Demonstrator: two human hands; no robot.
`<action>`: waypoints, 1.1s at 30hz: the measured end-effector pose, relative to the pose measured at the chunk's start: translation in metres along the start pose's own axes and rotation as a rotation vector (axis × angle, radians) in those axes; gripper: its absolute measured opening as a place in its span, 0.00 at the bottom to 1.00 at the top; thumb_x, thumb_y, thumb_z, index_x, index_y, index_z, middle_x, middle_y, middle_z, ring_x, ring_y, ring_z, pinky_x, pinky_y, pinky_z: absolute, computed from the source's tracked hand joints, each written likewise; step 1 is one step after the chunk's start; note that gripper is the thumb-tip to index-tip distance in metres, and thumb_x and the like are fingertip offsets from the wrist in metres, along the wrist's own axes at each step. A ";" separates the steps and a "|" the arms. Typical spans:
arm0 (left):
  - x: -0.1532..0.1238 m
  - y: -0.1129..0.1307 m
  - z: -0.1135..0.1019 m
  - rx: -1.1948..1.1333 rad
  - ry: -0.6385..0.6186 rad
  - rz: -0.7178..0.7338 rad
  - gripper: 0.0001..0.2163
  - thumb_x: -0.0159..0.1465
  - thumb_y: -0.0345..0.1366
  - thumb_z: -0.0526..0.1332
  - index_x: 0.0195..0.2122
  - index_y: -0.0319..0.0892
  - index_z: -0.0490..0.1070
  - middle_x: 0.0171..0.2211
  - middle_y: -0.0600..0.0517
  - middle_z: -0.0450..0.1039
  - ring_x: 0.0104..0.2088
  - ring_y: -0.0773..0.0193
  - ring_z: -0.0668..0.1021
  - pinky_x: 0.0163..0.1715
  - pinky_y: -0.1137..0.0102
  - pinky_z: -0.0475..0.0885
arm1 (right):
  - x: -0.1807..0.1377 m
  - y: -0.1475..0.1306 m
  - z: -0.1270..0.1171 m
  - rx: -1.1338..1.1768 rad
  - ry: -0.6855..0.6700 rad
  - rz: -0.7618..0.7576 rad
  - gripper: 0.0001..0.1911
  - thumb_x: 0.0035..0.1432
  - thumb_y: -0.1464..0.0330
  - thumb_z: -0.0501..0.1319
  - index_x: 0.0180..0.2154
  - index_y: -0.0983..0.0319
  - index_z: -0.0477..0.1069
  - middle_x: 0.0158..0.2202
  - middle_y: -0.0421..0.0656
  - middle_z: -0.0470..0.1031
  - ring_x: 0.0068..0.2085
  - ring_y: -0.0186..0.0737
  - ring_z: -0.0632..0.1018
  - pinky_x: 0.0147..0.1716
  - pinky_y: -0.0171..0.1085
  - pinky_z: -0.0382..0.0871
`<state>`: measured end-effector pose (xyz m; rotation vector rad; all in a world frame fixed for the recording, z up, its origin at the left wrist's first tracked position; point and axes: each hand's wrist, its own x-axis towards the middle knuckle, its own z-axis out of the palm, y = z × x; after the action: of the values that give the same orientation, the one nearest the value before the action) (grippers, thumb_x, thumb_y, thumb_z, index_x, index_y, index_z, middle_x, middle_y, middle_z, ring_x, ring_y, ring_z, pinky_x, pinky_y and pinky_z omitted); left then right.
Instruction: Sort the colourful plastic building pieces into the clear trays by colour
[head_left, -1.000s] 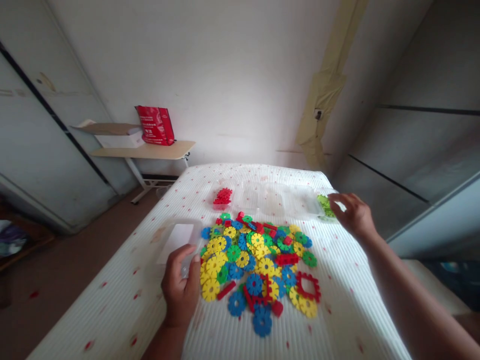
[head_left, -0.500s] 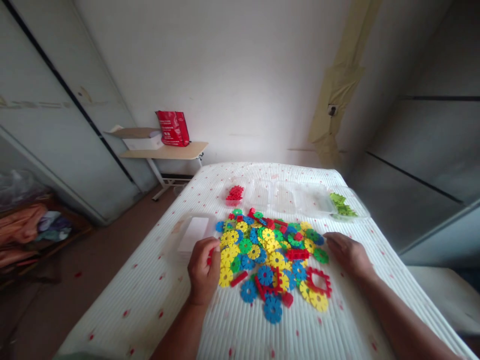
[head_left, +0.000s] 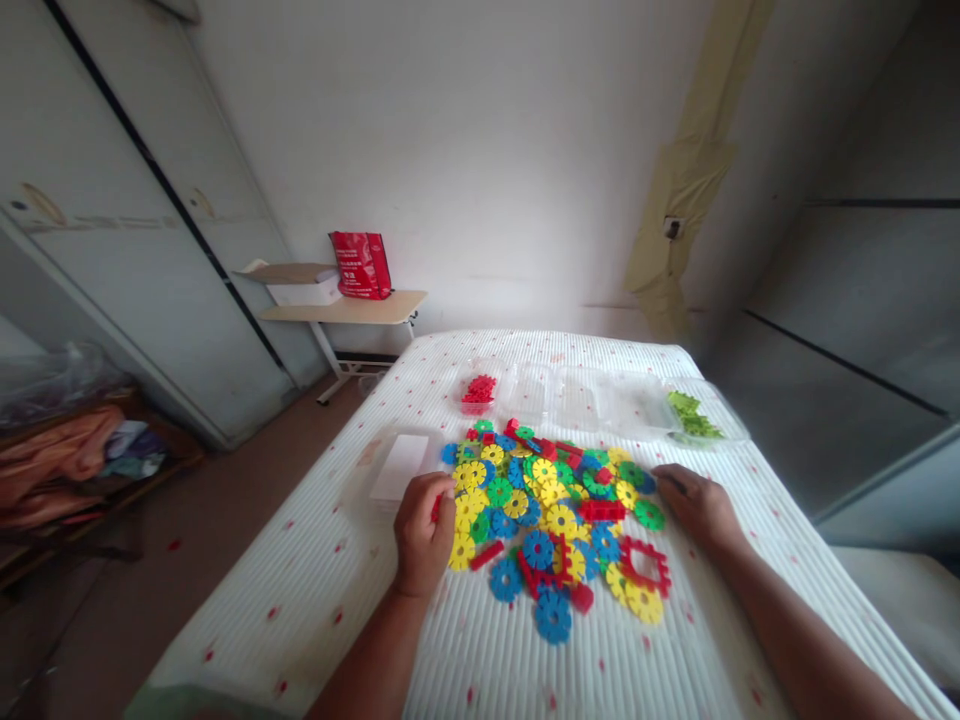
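Note:
A heap of flat plastic gear-shaped pieces (head_left: 555, 510) in yellow, blue, green and red lies on a white ribbed bed cover (head_left: 480, 660). My left hand (head_left: 422, 533) rests at the heap's left edge, fingers curled round a small red piece. My right hand (head_left: 694, 505) lies at the heap's right edge, fingers bent over the green pieces there; whether it holds one is hidden. Behind the heap stands a row of clear plastic trays (head_left: 585, 400), one with red pieces (head_left: 478, 391) at the left and one with light green pieces (head_left: 694, 417) at the right.
A clear lid with a white card (head_left: 397, 468) lies left of the heap. A side table (head_left: 345, 310) with a red bag (head_left: 361, 265) and a box stands by the wall. Clothes (head_left: 67, 465) are piled at the left. Grey cabinet doors run along both sides.
My right hand came back from the green tray to the heap's right edge. My left hand shifted slightly and now shows a red piece in its fingers. The view swung left.

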<state>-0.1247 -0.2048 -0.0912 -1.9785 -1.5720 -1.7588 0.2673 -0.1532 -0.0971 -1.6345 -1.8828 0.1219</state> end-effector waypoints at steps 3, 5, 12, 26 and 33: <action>-0.001 -0.002 -0.001 0.002 0.020 -0.008 0.07 0.60 0.28 0.53 0.34 0.41 0.70 0.34 0.50 0.72 0.38 0.63 0.75 0.40 0.67 0.71 | 0.001 -0.001 -0.001 0.021 -0.003 0.007 0.15 0.52 0.60 0.52 0.32 0.56 0.76 0.32 0.41 0.80 0.32 0.42 0.79 0.31 0.37 0.72; -0.001 -0.003 -0.002 0.012 0.044 -0.037 0.08 0.60 0.28 0.52 0.35 0.41 0.70 0.35 0.50 0.72 0.39 0.63 0.75 0.41 0.67 0.71 | 0.002 -0.001 -0.003 0.028 -0.008 0.025 0.15 0.51 0.60 0.53 0.31 0.56 0.76 0.31 0.41 0.80 0.32 0.43 0.79 0.32 0.37 0.72; 0.002 -0.001 -0.012 0.038 0.175 -0.165 0.09 0.61 0.29 0.51 0.38 0.41 0.70 0.35 0.50 0.73 0.38 0.64 0.75 0.41 0.68 0.71 | 0.003 0.008 0.002 0.019 -0.013 0.062 0.16 0.51 0.56 0.53 0.33 0.56 0.75 0.32 0.41 0.80 0.34 0.44 0.79 0.34 0.38 0.72; -0.054 0.034 -0.028 0.416 -0.606 0.123 0.27 0.60 0.38 0.58 0.61 0.46 0.56 0.62 0.44 0.55 0.62 0.48 0.58 0.58 0.48 0.57 | 0.004 0.012 0.004 -0.014 -0.061 0.089 0.18 0.50 0.55 0.52 0.33 0.57 0.75 0.34 0.41 0.80 0.35 0.45 0.79 0.34 0.37 0.71; -0.053 0.038 -0.021 0.334 -0.744 0.119 0.29 0.61 0.37 0.57 0.63 0.45 0.51 0.66 0.44 0.44 0.64 0.48 0.52 0.58 0.50 0.59 | 0.003 0.009 0.004 -0.017 -0.044 0.077 0.18 0.51 0.56 0.52 0.33 0.57 0.75 0.33 0.41 0.80 0.34 0.43 0.79 0.32 0.36 0.70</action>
<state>-0.1037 -0.2687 -0.1042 -2.6050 -1.6991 -0.6564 0.2728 -0.1467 -0.1031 -1.7295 -1.8591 0.1760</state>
